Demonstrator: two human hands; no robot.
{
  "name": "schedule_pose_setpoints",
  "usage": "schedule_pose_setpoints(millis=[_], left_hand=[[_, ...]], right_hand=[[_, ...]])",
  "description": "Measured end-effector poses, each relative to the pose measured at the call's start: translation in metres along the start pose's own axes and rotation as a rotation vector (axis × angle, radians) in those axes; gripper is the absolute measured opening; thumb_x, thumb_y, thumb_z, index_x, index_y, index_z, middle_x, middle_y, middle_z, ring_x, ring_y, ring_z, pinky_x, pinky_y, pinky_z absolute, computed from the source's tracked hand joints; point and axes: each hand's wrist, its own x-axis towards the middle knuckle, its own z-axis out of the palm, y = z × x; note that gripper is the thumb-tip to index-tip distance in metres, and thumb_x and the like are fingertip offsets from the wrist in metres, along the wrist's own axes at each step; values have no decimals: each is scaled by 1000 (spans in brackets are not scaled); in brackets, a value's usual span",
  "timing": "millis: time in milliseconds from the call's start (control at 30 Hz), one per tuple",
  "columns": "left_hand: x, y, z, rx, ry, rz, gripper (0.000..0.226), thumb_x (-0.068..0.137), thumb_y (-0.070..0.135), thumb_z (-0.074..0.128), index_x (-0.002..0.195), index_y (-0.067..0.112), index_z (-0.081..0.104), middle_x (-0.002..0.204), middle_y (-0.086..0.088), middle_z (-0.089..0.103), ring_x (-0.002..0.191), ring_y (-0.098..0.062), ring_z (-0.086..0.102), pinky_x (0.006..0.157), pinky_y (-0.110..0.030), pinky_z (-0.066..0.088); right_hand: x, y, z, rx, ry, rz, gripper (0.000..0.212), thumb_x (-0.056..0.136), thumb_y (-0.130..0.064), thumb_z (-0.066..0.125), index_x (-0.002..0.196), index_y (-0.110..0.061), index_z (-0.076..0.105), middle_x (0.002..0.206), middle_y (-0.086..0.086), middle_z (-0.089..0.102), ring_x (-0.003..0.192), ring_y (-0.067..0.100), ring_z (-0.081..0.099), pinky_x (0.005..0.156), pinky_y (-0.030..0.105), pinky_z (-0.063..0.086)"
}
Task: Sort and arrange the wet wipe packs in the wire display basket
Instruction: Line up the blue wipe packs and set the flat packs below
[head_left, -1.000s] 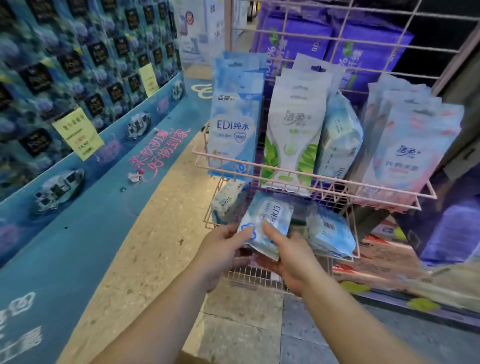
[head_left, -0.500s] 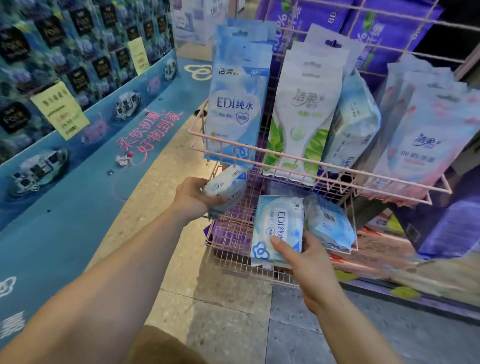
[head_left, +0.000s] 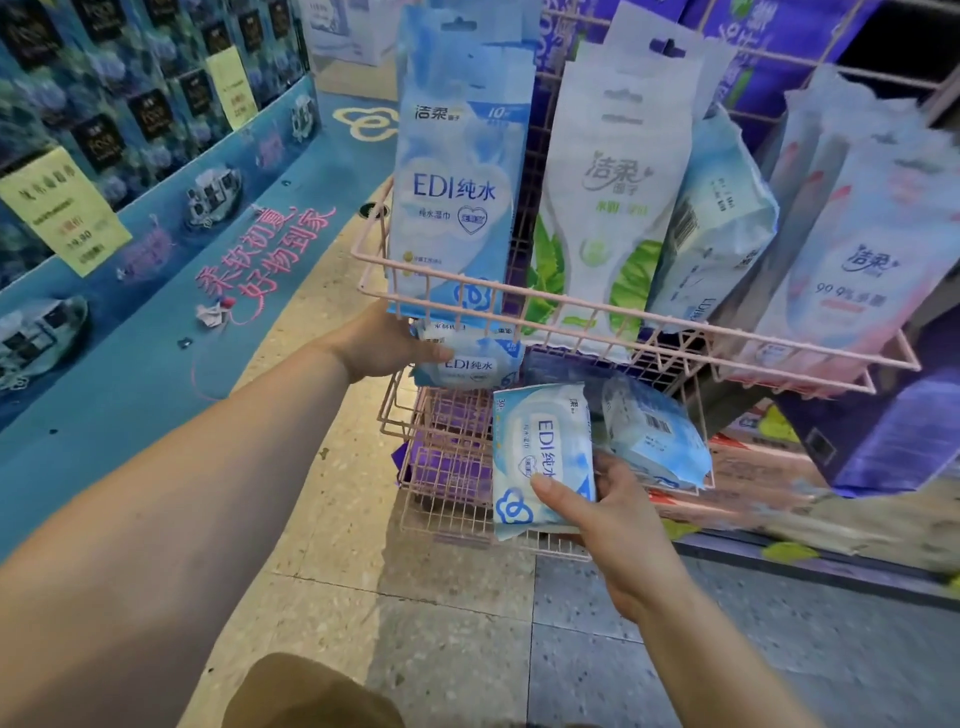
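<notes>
The left hand (head_left: 382, 340) grips a small blue EDI pack (head_left: 467, 361), thumb across its near face and fingers hidden behind it, holding it just under the front rail of the upper wire basket (head_left: 613, 317), at that basket's left end. The right hand (head_left: 618, 512) holds a second EDI pack (head_left: 540, 457) upright, its thumb pressed flat on the pack's lower front and the fingers curled round its right edge; this pack stands below the upper wire basket, at the front of the lower wire basket (head_left: 447, 488). Touching that pack on its right, a barcode-side pack (head_left: 654, 434) lies tilted in the lower wire basket, beneath the upper basket's middle. Inside the upper wire basket, tall packs stand upright: a tall blue EDI pouch (head_left: 460, 171) at the left end directly above the left hand, a white and green pouch (head_left: 608, 197) beside it at the centre, a blue back-facing pack (head_left: 711, 223) leaning against that one, and pink-and-white pouches (head_left: 852, 249) at the right end. Left of the upper wire basket, well apart, a blue display stand (head_left: 171, 249) carries yellow price tags (head_left: 62, 208). Beneath both baskets lies a speckled tile floor (head_left: 457, 634).
</notes>
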Motion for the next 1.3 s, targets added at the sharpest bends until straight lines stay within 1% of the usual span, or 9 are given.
schedule_pose_setpoints(millis=[233,400,500,600,700,833,967,1133,1300], left_hand=[[18,-27,28,560,507,-40,56,75,49,73,120,17,61,119,-12,63,114,-33,53,89,-40,38],[-13,-36,34,191,715,-37,46,73,40,78,105,13,60,96,-5,62,93,-28,57,79,-38,42],[-51,-37,35,-182,530,37,32,79,49,65,101,26,61,79,12,62,77,-17,60,74,-34,46],[-74,-40,39,175,262,168,66,73,68,41,122,27,56,99,4,70,102,-23,61,102,-44,35],[-70,-41,43,428,257,90,85,66,79,40,136,31,46,119,3,65,120,-23,49,114,-50,13],[-60,-43,51,619,345,-55,68,75,70,55,134,35,51,139,-2,47,134,-25,31,117,-50,4],[-57,-44,58,442,444,-108,53,77,53,68,127,39,58,132,3,53,126,-24,39,111,-40,16],[-49,-44,54,436,420,-129,34,76,38,72,110,36,71,121,8,64,120,-24,48,109,-48,24],[-57,-24,56,706,426,-43,37,77,29,53,109,29,71,123,2,63,118,-28,51,113,-49,13]], right_hand=[[3,-8,4,34,1,38,51,72,-8,80,114,-18,55,105,7,74,90,23,73,76,36,59],[7,-22,15,-35,19,2,54,71,-8,80,113,-27,52,100,2,74,86,20,73,74,32,58],[21,-31,27,42,61,44,52,74,-15,79,118,-19,50,105,7,72,83,20,73,81,38,57],[42,-43,45,74,63,96,48,75,-25,79,116,-10,58,102,9,74,84,25,74,79,43,59],[58,-55,62,-143,110,38,22,85,-34,69,94,-17,60,104,4,70,90,22,68,86,38,55],[68,-55,71,-626,112,24,48,95,-38,52,137,-17,46,141,3,51,110,21,58,85,25,46],[63,-40,69,-596,84,7,41,95,-24,55,135,-27,50,134,1,55,61,9,60,43,11,46],[58,-26,64,-750,92,-190,28,93,-21,56,118,-17,68,142,1,51,127,14,50,105,15,36],[38,-31,47,-943,30,-355,27,91,-30,57,116,-24,69,139,-4,54,124,13,51,107,24,38]])
